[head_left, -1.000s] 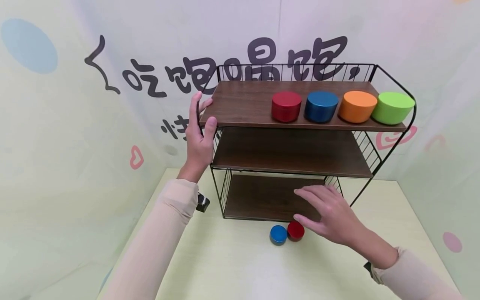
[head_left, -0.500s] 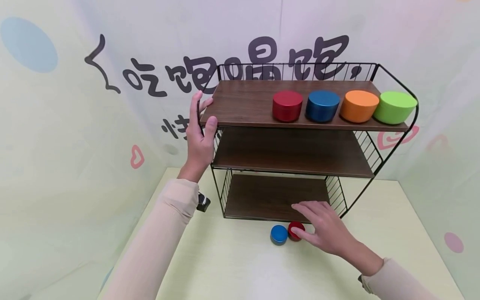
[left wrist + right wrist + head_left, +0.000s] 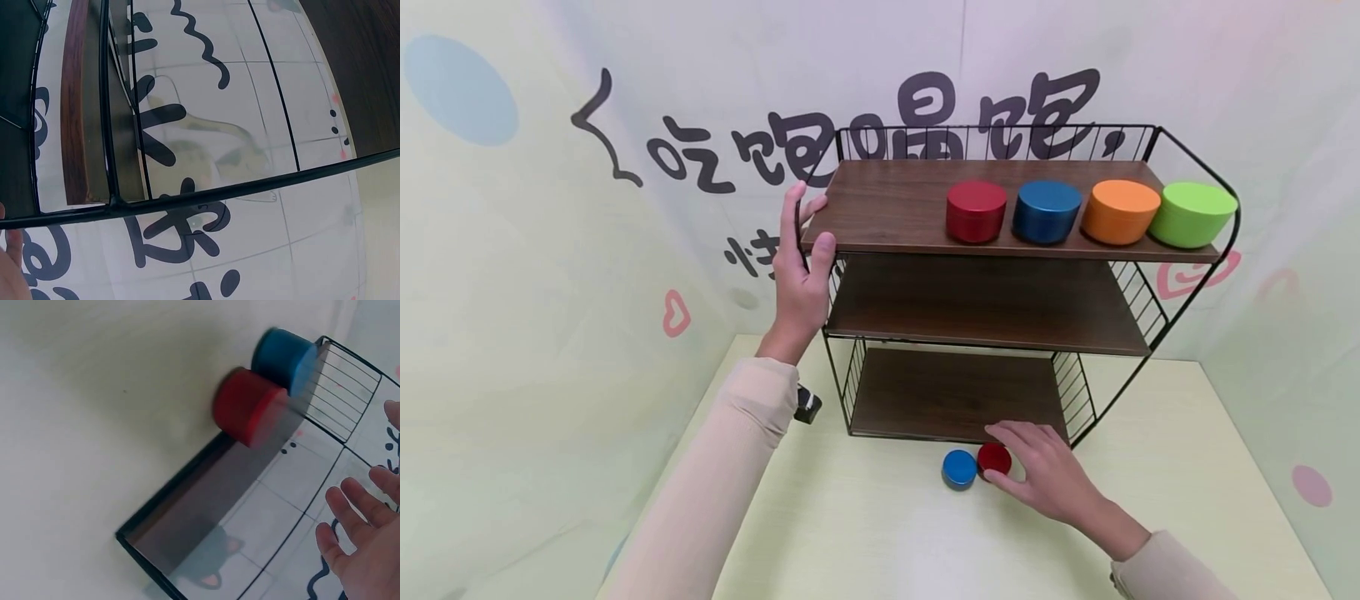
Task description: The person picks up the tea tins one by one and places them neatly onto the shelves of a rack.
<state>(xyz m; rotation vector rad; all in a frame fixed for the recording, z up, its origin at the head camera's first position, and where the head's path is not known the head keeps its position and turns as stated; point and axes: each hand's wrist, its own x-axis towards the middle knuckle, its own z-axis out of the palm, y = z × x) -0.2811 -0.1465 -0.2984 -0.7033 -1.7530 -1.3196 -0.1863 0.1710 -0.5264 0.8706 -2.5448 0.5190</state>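
Note:
A three-tier rack [image 3: 977, 300] with dark wood boards and black wire sides stands on the table. My left hand [image 3: 801, 287] grips its upper left side, thumb at the front edge of the top board and fingers around the wire frame. In front of the bottom board, a small red round tin [image 3: 992, 459] and a small blue round tin [image 3: 959, 470] sit side by side. My right hand [image 3: 1045, 471] is just right of the red tin, thumb and fingers apart and holding nothing. The right wrist view shows its spread fingers [image 3: 353, 512] away from both tins.
On the top board stand a red tin [image 3: 976, 212], a blue tin [image 3: 1047, 213], an orange tin [image 3: 1120, 212] and a lime-green tin [image 3: 1192, 215], filling its right part. A printed cloth wall [image 3: 685, 225] rises behind and beside the pale table [image 3: 880, 533].
My right hand has come down and slightly left, from in front of the bottom board to beside the small red tin. The left hand keeps its grip on the rack.

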